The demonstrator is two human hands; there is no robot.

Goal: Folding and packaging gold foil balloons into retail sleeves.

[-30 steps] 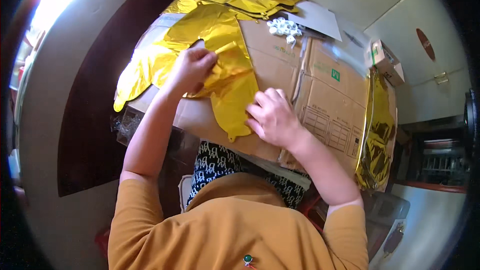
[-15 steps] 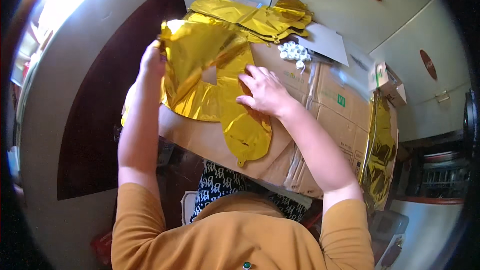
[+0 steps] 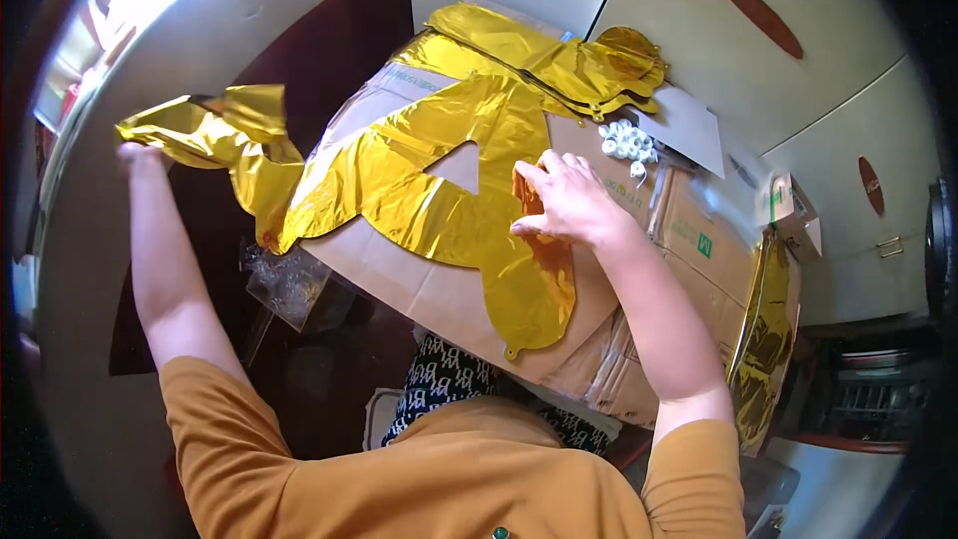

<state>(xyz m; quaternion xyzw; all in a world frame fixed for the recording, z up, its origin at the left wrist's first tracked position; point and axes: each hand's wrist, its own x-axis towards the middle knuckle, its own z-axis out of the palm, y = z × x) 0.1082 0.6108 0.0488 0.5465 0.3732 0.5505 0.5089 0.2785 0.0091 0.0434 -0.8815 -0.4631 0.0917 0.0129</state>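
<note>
In the head view, the left hand point(image 3: 140, 153) has swung far out to the left since half a second ago, when it was over the cardboard point(image 3: 409, 289). The loose gold foil point(image 3: 261, 172) has gone with it. More of the big gold A-shaped foil point(image 3: 419, 225) now shows, lying spread out on the cardboard.

The left hand is up in the air, past the cardboard's left side. It looks closed on the far end of the loose gold foil, but it is blurry and the foil hides its fingers. The loose gold foil is bent and wrinkly, and its low end hangs by the left foot of the A-shaped foil. I cannot tell if the two are joined.

The right hand point(image 3: 567, 202) is on the right leg of the A-shaped foil, still close to where it was. Its fingers are bent and its thumb is apart from them. A hole with three corners shows the cardboard through the A-shaped foil.

At the back lies a pile of gold foil point(image 3: 559, 58). Near it are little white rolls point(image 3: 627, 143) and a pale card point(image 3: 691, 132). A small box point(image 3: 793, 215) sits at the right.
</note>
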